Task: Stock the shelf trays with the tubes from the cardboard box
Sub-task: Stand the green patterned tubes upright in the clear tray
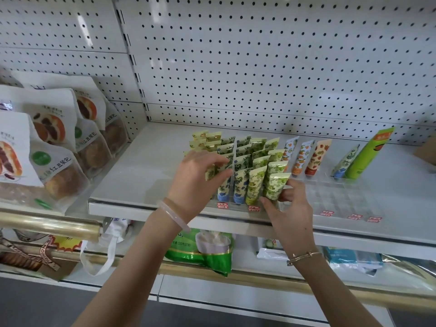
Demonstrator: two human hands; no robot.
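Tubes (245,161) stand upright in close rows inside the clear tray (238,205), which sits on the white shelf (141,175) — yellow-leaf prints in the tray's far-left rows, blue-flower prints down its middle, green-grape prints along its right side. The left hand (200,175) reaches over the tray's left front corner, and its grip is a pinch, thumb and forefinger closed on a yellow-leaf tube (210,172) that stands at that corner. The right hand (292,204) is at the tray's right front corner; its grip holds the green-grape tube (276,185), the frontmost of that row, with the thumb low at the front and the fingers curled behind it.

Just right of the tray stand three orange-and-red fruit tubes (304,156), and beyond them a second clear tray (342,199), with a tall green tube (368,154) at its back. Red price labels (253,208) line the tray's front lip. Left of the tray, well apart, are bread packs (54,147); behind it rises a white pegboard (259,67). Below the tray, on the lower shelf, lies a green bag (207,251). A brown cardboard edge (425,153) shows far right of the tray — too cropped to identify.
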